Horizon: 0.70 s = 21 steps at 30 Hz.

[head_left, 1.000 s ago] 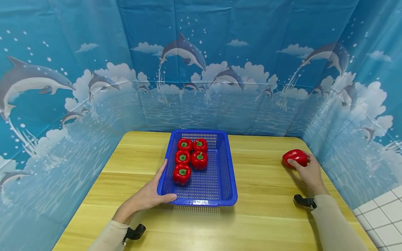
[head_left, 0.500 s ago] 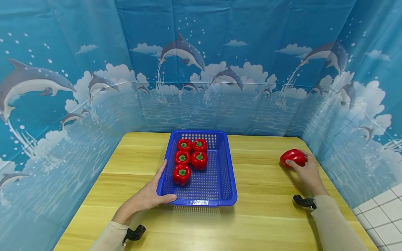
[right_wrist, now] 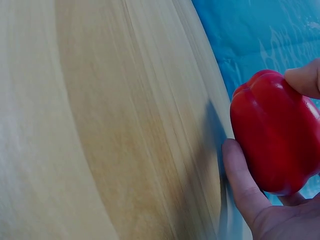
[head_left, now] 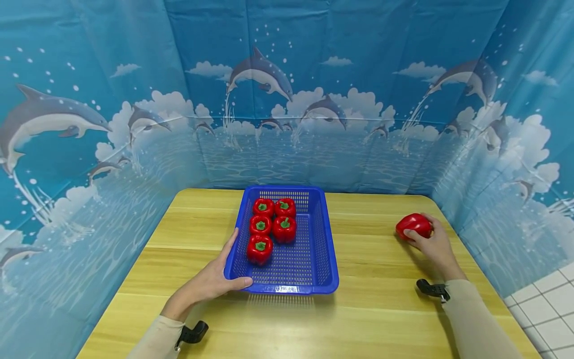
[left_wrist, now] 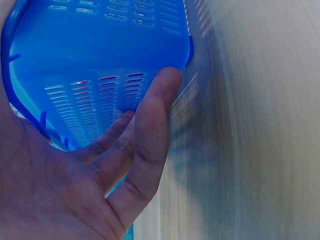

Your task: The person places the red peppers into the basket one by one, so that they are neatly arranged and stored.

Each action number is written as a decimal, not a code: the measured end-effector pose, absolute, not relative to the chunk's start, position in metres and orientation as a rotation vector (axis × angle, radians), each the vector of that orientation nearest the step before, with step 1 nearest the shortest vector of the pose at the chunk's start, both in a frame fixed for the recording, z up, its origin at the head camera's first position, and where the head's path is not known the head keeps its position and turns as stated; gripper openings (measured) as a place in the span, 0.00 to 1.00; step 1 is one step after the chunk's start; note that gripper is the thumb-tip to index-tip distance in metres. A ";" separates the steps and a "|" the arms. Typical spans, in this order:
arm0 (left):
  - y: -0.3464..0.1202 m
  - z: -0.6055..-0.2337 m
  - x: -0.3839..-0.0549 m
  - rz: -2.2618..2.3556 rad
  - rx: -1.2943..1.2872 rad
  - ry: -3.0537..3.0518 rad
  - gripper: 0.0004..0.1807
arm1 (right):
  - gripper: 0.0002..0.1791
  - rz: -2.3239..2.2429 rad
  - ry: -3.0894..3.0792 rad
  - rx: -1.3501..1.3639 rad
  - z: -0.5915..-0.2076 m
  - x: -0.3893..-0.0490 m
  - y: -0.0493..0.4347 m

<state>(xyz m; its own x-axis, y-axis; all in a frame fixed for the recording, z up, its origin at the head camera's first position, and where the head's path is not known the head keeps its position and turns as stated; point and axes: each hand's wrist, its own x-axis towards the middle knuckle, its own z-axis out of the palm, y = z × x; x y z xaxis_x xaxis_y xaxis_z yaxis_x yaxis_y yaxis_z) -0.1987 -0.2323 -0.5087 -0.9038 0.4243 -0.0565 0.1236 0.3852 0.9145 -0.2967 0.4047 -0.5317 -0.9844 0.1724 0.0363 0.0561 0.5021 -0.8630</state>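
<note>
A blue plastic basket (head_left: pixel 301 259) stands mid-table, with several red bell peppers (head_left: pixel 260 250), green stems up, along its left and back. At its front left corner my left hand (head_left: pixel 208 281) grips the basket, thumb on the front rim and fingers against the side. The left wrist view shows those fingers (left_wrist: pixel 150 132) against the slotted outer wall (left_wrist: pixel 95 97). Far to the right, my right hand (head_left: pixel 437 247) holds one red bell pepper (head_left: pixel 413 226) on its side. In the right wrist view, thumb and fingers go round this pepper (right_wrist: pixel 275 135), its shadow on the wood.
The wooden table (head_left: pixel 372 319) has rounded back corners. A blue dolphin-print curtain (head_left: pixel 287 149) hangs behind it and along both sides. White wall tiles (head_left: pixel 549 311) show at the lower right. Each wrist wears a black mount (head_left: pixel 194 333).
My right hand has moved slightly left with the bell pepper, toward the basket. The left hand, the basket and the peppers in it stay in place.
</note>
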 end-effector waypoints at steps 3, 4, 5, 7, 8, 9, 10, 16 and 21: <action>-0.232 -0.509 -0.199 1.524 0.483 2.366 0.74 | 0.52 1.587 -2.579 -0.158 -0.533 -0.297 0.402; -0.232 -0.509 -0.199 1.521 0.482 2.368 0.74 | 0.52 1.620 -2.561 -0.142 -0.533 -0.297 0.401; -0.232 -0.509 -0.199 1.519 0.482 2.369 0.74 | 0.52 1.649 -2.548 -0.128 -0.533 -0.297 0.400; -0.232 -0.509 -0.199 1.514 0.478 2.372 0.74 | 0.51 1.668 -2.536 -0.104 -0.534 -0.297 0.399; -0.232 -0.509 -0.199 1.511 0.475 2.375 0.74 | 0.51 1.661 -2.538 -0.093 -0.535 -0.297 0.398; -0.232 -0.509 -0.199 1.508 0.472 2.378 0.74 | 0.50 1.653 -2.541 -0.084 -0.535 -0.298 0.398; -0.232 -0.508 -0.199 1.505 0.469 2.382 0.74 | 0.50 1.643 -2.545 -0.075 -0.535 -0.298 0.397; -0.233 -0.508 -0.199 1.503 0.459 2.383 0.74 | 0.49 1.588 -2.565 -0.049 -0.536 -0.298 0.394; -0.232 -0.507 -0.197 1.504 0.457 2.383 0.74 | 0.49 1.548 -2.578 -0.029 -0.534 -0.297 0.390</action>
